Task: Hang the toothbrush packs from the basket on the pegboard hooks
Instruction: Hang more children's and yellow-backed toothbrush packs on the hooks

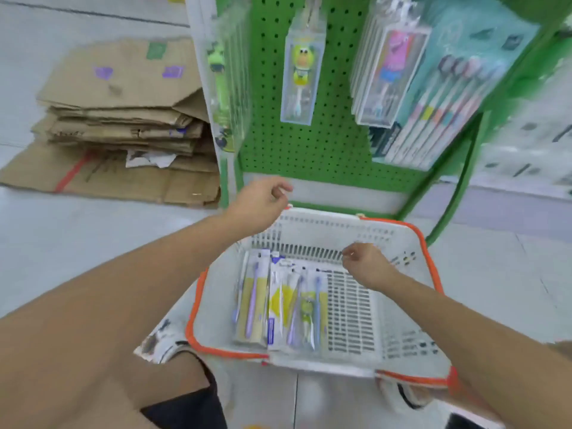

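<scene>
A white basket (399,305) with an orange rim sits on the floor below the green pegboard (334,125). Several toothbrush packs (278,301) lie flat in its left half. My left hand (263,202) hovers above the basket's far left corner, fingers loosely curled, holding nothing. My right hand (368,264) hangs over the middle of the basket, just right of the packs, fingers loosely curled and empty. On the pegboard hang a clear pack with a green cartoon toothbrush (301,72), a row of pink-character packs (390,78) and a multi-brush pack (439,113).
A stack of flattened cardboard boxes (123,119) lies on the floor to the left of the rack. More clear packs (226,82) hang on the rack's left side. A green rack leg (458,193) slants down on the right. My knees frame the basket.
</scene>
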